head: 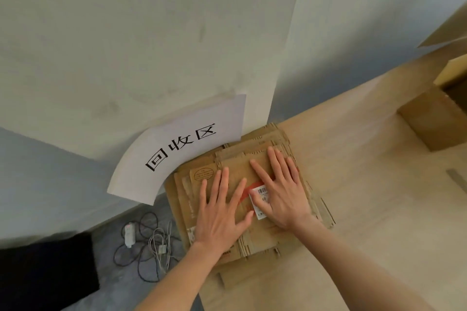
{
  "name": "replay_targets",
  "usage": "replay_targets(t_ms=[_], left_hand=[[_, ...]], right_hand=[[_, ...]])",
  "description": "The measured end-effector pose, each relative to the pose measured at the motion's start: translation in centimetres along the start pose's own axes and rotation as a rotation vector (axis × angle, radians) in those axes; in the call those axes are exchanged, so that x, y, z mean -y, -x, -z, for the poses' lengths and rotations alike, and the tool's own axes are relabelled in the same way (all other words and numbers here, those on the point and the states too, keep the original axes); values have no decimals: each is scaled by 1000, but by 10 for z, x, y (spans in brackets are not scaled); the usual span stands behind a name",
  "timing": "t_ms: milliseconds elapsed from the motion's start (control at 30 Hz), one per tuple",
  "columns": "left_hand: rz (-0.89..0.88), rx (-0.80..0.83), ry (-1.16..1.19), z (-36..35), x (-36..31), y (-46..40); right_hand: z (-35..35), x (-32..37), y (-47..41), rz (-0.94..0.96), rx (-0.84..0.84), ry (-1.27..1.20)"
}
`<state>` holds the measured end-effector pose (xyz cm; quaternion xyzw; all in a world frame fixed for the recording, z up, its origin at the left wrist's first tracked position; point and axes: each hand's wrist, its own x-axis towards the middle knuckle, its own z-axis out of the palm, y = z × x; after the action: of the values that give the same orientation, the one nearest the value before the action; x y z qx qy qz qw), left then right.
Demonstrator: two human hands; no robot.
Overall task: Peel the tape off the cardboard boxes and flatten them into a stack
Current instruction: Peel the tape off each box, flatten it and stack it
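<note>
Both of my hands press flat on the stack of flattened boxes [252, 199], which lies on the desk [366, 209] at the foot of the wall corner, just beside the paper sign [177, 151]. My left hand [219, 212] spreads its fingers on the top sheet on the side nearer the sign; my right hand [280, 189] lies on the side away from it, partly over a white label [260, 197]. Neither grip holds anything; fingers are straight.

Risk, as I judge it: the sheets are unevenly aligned and the stack overhangs the desk edge on the sign side, so uneven pressure could slide it toward the cables [146, 242] on the floor below.

Whether any tape remains I cannot tell. The open box [434, 108], well away from the sign, is cut off.
</note>
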<state>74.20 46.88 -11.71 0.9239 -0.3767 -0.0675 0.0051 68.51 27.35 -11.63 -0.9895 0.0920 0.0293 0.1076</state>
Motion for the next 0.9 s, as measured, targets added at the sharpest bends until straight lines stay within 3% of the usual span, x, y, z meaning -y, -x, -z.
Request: replay_targets(t_ms=[533, 900], left_hand=[[21, 72, -28, -1, -1, -3], [-4, 48, 3, 121, -32, 57]], right_hand=[[-4, 3, -5, -58, 49, 38], [99, 34, 96, -208, 38, 53]])
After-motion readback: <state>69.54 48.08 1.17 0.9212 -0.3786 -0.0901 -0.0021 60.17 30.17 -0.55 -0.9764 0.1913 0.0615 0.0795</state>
